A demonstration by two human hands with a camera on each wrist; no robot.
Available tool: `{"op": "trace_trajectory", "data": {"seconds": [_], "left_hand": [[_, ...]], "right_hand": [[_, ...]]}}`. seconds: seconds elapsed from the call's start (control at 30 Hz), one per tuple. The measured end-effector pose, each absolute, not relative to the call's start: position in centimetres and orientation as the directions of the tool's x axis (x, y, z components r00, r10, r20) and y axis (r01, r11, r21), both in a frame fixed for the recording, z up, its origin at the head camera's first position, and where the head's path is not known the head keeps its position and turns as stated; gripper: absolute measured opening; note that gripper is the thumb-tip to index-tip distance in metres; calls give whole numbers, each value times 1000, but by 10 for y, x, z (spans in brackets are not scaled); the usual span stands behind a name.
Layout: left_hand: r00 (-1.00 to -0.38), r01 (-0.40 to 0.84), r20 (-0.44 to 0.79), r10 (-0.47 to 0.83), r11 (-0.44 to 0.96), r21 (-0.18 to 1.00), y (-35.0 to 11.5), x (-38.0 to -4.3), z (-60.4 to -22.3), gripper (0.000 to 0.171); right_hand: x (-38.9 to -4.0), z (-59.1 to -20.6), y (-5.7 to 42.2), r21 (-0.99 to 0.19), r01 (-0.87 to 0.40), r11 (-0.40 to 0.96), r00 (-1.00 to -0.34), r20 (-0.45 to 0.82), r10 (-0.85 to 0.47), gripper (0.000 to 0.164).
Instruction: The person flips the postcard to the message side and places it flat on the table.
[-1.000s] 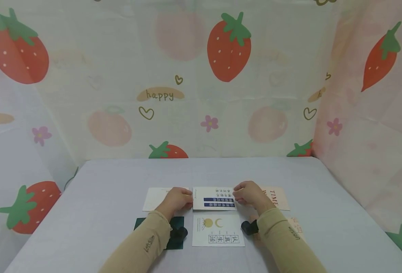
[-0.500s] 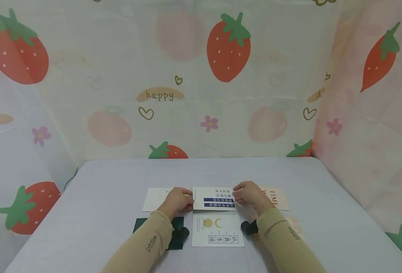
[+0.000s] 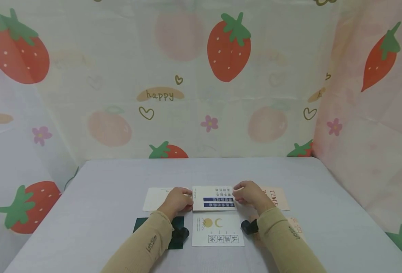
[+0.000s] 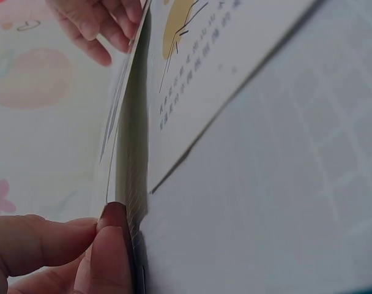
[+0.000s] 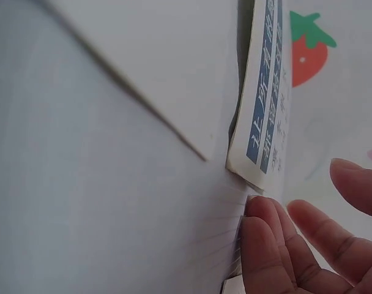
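My head feed is mostly strawberry-print curtain (image 3: 119,76), running across the top and down both sides. Below it I have the white counter (image 3: 201,171). Two beige sleeves (image 3: 141,242) reach in from the lower edge; the left one hides much of a dark green card (image 3: 176,243), the right one most of an orange-printed card (image 3: 295,224). At lower centre lies the sun-and-moon card (image 3: 218,228); just above it in frame is the blue-banded card (image 3: 214,198), between a white card (image 3: 155,199) and the TIME card (image 3: 278,198), each partly covered by a hand. My wrist feeds add what the head view barely gives: a dark gap along the blue-banded card's near edge. The right hand (image 3: 250,193) has its fingers loosely apart, tips by that card's right end. The left hand (image 3: 177,199) bunches its fingertips at the left end; I can't tell whether they pinch it. Smallest are the black wrist cameras (image 3: 181,232) by the cuffs.
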State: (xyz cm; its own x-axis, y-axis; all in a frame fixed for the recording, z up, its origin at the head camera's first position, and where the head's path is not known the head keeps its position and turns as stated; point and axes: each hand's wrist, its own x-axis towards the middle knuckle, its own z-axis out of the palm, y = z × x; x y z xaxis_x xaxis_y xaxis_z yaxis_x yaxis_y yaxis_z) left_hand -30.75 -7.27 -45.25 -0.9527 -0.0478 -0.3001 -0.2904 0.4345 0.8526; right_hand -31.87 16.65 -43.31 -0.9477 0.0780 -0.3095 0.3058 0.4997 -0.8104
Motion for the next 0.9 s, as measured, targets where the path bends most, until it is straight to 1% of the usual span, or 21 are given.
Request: {"op": "trace_trajectory", "data": {"seconds": [0.27, 0.6, 0.7, 0.9], "left_hand": [[-952, -292, -303, -45, 431, 854, -74, -309, -453, 40], [-954, -284, -297, -39, 435, 854, -76, -309, -447, 37], [-957, -271, -287, -33, 446, 853, -77, -309, -446, 37], [-960, -259, -277, -22, 436, 862, -80, -310, -444, 37]], "right_hand": [[-320, -434, 166, -807, 314, 501, -945, -315, 85, 33], [-321, -435, 165, -809, 306, 503, -947, -311, 76, 26], [-326, -439, 166, -800, 299, 520, -950, -299, 87, 26], [-325, -434, 165, -778, 262, 572, -962, -256, 93, 26]]}}
